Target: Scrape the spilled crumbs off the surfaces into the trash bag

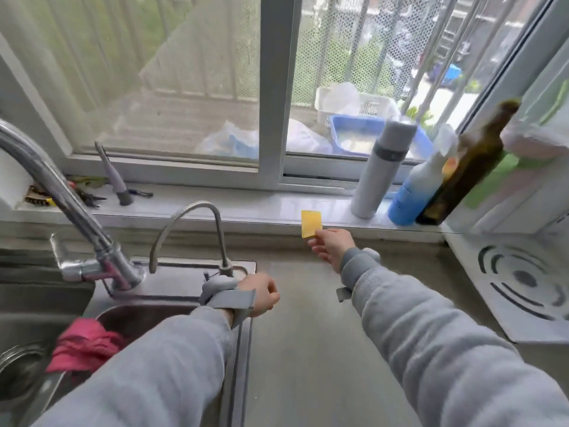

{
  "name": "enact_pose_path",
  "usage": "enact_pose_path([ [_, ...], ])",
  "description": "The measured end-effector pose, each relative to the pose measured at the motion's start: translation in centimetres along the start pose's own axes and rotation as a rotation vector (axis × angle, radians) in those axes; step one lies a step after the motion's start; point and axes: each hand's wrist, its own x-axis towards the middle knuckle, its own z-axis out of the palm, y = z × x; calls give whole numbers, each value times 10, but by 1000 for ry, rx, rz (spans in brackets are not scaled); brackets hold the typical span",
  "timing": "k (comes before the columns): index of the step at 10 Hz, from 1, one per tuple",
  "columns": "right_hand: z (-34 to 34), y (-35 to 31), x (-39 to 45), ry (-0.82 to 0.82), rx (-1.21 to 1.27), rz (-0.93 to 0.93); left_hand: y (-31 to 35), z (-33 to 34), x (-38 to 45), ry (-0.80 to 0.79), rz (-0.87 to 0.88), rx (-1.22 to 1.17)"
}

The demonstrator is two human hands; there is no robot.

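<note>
Yellow plastic scraper is pinched at its lower edge by the right hand, thumb and fingertips; blade stands upright w/ its top edge at the front lip of the window sill. Landmark for all positions: the sill.

Left hand: fingers curled into a loose fist, nothing visible in it, hovering below the sill at the sink rim, next to the small tap.

Crumbs: none resolvable on the sill or on the grey counter below it; too small or blurred to confirm. Trash bag: not in view.

Risks, as judged:
- No bag under the sill edge. Anything swept off the lip would prob. drop onto the counter, or into the sink, and need a 2nd pass.
- Pinch is at one end only. Pressure on the far edge could flex or twist the scraper out of the grip.
- At the sill's right end stand a grey flask, a blue-white bottle and a dark glass bottle, close together. A rightward stroke could knock them; the tall dark one looks most likely to tip.
- Stroke toward the sill's left end approaches a brush and small tools.
</note>
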Motion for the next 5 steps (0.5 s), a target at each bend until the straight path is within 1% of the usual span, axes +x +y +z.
enact_pose_path([
  [2, -7, -10, 46, -38, 7, 89, 6, 4, 21, 0, -28, 92],
  [3, -14, -17, 54, -68, 81, 118, 8, 5, 27, -5, -43, 103],
  [4, -17, -26, 57, -122, 170, 128, 10, 7, 26, 1, -52, 128],
  [5, -22, -28, 51, -118, 134, 90, 12, 5, 18, -9, -81, 143],
])
